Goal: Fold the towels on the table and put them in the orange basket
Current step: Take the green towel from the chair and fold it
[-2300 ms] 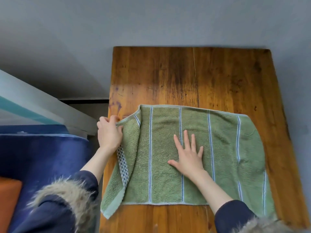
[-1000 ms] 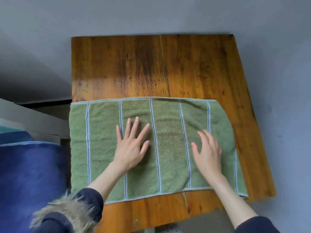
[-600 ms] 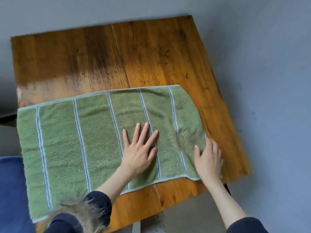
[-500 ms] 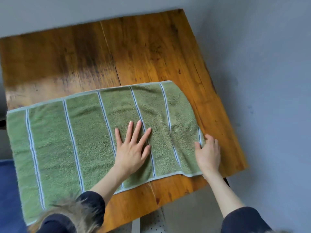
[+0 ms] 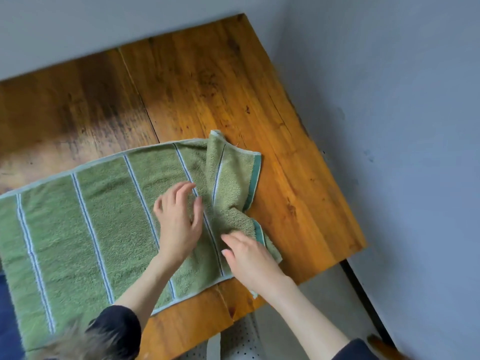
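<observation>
A green towel point(image 5: 85, 224) with thin blue-white stripes lies spread across the near half of the wooden table point(image 5: 207, 87). Its right end point(image 5: 233, 178) is lifted and turned over to the left, showing a darker green hem. My right hand point(image 5: 249, 255) grips that end near the towel's front right corner, fingers curled into the cloth. Just left of the turned-over part, my left hand point(image 5: 179, 219) hovers on the towel with loosely bent fingers, holding nothing. The orange basket is not in view.
The table's right edge point(image 5: 324, 165) meets a grey floor. A white perforated seat point(image 5: 233, 341) shows below the table's front edge. Something dark blue point(image 5: 7, 320) sits at the lower left. An orange-brown object point(image 5: 381, 346) peeks in at the bottom right.
My right hand has taken hold of the towel's right end and turned it over to the left. My left hand has lifted from lying flat. The view has swung rightward.
</observation>
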